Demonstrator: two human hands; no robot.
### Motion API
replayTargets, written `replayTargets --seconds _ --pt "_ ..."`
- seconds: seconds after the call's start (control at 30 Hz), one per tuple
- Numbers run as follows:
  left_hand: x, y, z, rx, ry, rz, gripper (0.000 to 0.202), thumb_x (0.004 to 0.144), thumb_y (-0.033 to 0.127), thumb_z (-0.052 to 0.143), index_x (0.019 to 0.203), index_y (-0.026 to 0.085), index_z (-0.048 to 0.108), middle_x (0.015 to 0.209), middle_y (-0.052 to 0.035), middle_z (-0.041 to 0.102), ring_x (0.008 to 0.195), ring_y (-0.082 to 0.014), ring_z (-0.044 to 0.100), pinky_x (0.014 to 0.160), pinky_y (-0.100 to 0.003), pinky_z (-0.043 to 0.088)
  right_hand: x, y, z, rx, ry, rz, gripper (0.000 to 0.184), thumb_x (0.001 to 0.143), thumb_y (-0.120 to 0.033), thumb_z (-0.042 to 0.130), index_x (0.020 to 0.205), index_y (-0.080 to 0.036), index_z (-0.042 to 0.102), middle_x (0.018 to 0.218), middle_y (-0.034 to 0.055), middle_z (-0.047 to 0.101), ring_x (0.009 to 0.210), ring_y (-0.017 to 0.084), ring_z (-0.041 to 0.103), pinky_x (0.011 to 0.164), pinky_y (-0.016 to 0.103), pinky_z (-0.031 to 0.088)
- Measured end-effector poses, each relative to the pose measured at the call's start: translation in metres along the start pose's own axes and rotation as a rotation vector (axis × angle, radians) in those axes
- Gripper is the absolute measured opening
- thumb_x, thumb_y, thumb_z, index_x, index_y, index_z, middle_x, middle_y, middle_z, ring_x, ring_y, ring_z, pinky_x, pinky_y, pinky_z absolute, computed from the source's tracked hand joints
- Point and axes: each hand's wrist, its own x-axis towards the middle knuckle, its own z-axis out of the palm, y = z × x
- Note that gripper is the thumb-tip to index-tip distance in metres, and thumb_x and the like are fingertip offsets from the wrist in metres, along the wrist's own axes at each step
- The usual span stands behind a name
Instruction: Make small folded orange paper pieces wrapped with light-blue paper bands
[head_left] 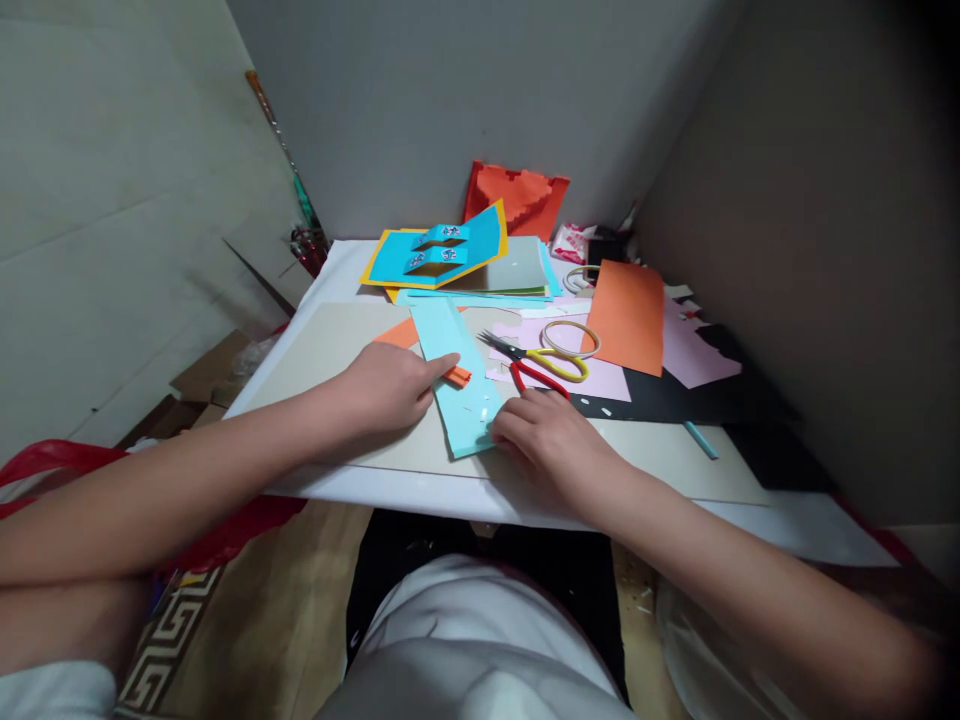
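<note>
A light blue paper strip [459, 408] lies slanted on the grey board in front of me. My left hand [394, 385] rests over its left edge, index finger stretched along a small folded orange paper strip [457, 376], with the other fingers curled in. The orange strip's left end is hidden under that hand. My right hand [544, 430] is at the blue strip's lower right edge, its fingers bent and drawn together; whatever their tips hold is hidden. Just beyond it lie scissors [517, 352] with one yellow and one red handle, blades pointing left.
Behind are a blue-and-yellow pop-up card [397, 258] and a red cut-paper card [525, 195]. To the right lie a tape roll [570, 340], an orange sheet [626, 315], pink paper [701, 350], black card [675, 395] and a small blue strip [701, 440]. Grey partitions [810, 250] border the table.
</note>
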Motion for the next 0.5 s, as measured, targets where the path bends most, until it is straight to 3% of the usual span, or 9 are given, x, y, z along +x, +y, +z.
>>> replayTargets --seconds 0.07,0.17,0.27,0.5 --pt "0.014 -0.005 0.002 0.038 -0.021 0.037 0.052 0.091 0.025 0.042 0.141 0.021 0.051 0.081 -0.0092 0.074 0.072 -0.0247 0.068 0.052 -0.031 0.025 -0.004 0.0 0.004 -0.027 0.002 -0.008 0.018 0.091 -0.007 0.051 0.083 -0.015 0.065 0.083 0.0066 0.064 0.078 0.018 0.049 0.07 0.031 0.028" --pt "0.031 -0.008 0.002 0.06 -0.04 0.082 0.036 0.088 0.025 0.046 0.117 0.019 0.068 0.074 -0.0101 0.072 0.066 -0.0252 0.066 0.053 -0.032 0.028 -0.007 0.0 0.008 -0.052 0.006 -0.023 0.018 0.093 -0.01 0.051 0.083 -0.015 0.065 0.082 0.0063 0.064 0.079 0.018 0.051 0.072 0.031 0.029" --pt "0.039 -0.012 -0.001 0.074 -0.054 0.113 0.023 0.088 0.026 0.049 0.094 0.02 0.071 0.074 -0.0091 0.071 0.069 -0.0243 0.065 0.056 -0.032 0.029 -0.008 0.001 0.009 -0.064 0.019 -0.026 0.018 0.092 -0.009 0.051 0.083 -0.015 0.065 0.082 0.0066 0.065 0.078 0.018 0.052 0.071 0.031 0.029" --pt "0.027 -0.057 -0.011 0.094 -0.077 -0.059 0.031 0.092 0.033 0.042 0.092 0.018 0.068 0.081 -0.0105 0.07 0.071 -0.0236 0.062 0.055 -0.031 0.025 -0.028 0.007 0.004 0.008 0.058 0.006 0.019 0.09 -0.005 0.044 0.086 -0.016 0.059 0.082 0.005 0.063 0.062 0.013 0.052 0.056 0.026 0.034"
